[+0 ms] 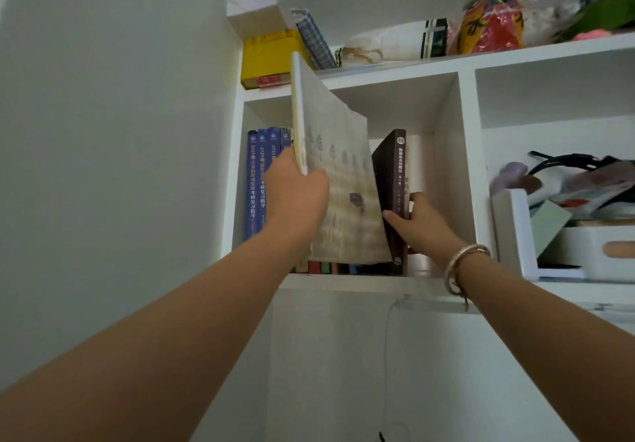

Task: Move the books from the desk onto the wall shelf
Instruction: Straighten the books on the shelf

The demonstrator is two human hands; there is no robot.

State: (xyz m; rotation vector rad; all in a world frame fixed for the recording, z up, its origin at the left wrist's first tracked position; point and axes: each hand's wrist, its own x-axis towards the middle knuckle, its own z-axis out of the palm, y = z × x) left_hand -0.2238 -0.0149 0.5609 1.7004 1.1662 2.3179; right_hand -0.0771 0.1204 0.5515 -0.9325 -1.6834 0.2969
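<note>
Her left hand (295, 184) grips the spine of a large, thin beige paperback (340, 180), tilted half inside the white wall shelf's (360, 282) left cubby. Her right hand (417, 220) clasps an upright dark brown book (395, 180), holding a gap. If that gap narrows, the floppy cover may buckle.

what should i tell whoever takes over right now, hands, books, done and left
Left hand: grips the pale book by its spine edge, tilted, partly in the cubby, its top still above the cubby's opening.
Right hand: holds the dark book upright, keeping a gap open.
Blue books stand at the cubby's left; more spines show low behind the pale book.
Done: several books shelved.
Left: slide the pale book into the gap beside the dark book, stand it upright, release. The desk is out of view, so remaining books are unknown.
</note>
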